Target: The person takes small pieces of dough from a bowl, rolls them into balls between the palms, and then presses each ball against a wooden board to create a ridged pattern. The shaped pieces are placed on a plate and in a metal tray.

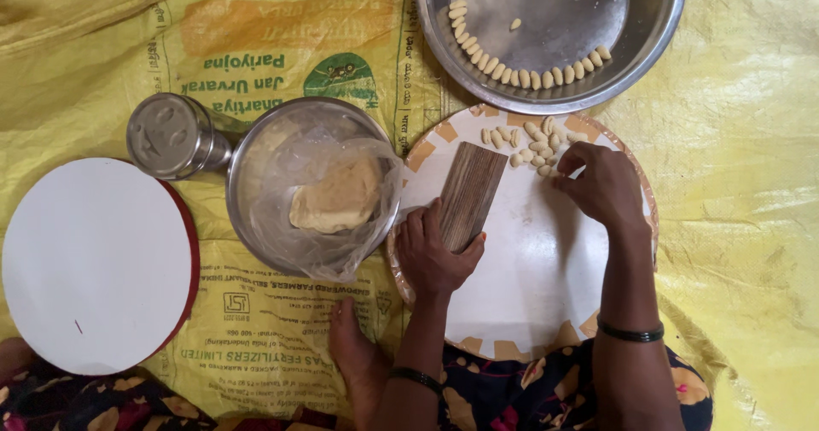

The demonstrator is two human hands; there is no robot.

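Left hand (pixel 433 252) grasping ridged wooden board (pixel 467 194), long axis tilted away.
Right hand (pixel 601 184) pinching dough pieces (pixel 536 145); we see them just up-left of its grip.

Crinkled yellow plastic sheet (pixel 751 184) over the floor, printed woven sack (pixel 256 56) on top, soft even light.

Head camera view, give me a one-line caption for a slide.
Left hand holds a ridged wooden board on a round white board; right hand reaches small dough pieces.
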